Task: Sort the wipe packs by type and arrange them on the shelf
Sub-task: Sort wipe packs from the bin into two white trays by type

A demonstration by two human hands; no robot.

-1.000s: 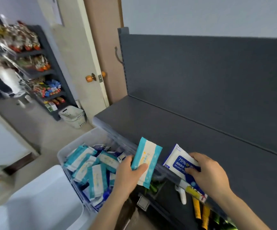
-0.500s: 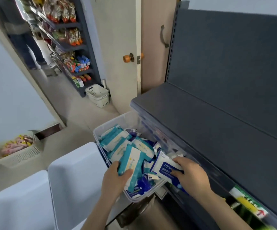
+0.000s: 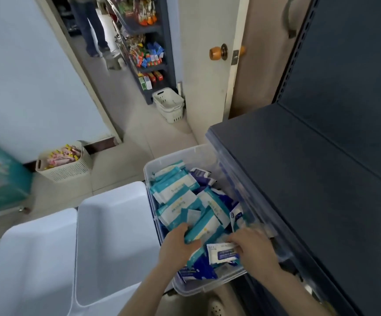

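Dark matte metal shelf (image 3: 298,179) at right, clear rigid plastic bin (image 3: 162,161) just beside it, full of flat, soft wipe packs (image 3: 175,190).
Left hand (image 3: 178,245) curled round teal-and-white pack (image 3: 205,229), right hand (image 3: 255,249) pinching white-and-blue pack (image 3: 222,253); both lower in the bin than half a second earlier.

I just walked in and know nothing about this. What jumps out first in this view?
A clear bin at lower centre, heaped with teal and dark blue wipe packs, draws the eye first. Both hands are in it: the left hand grips a teal pack, and the right hand pinches a white-and-blue pack. A broad dark shelf fills the right side.
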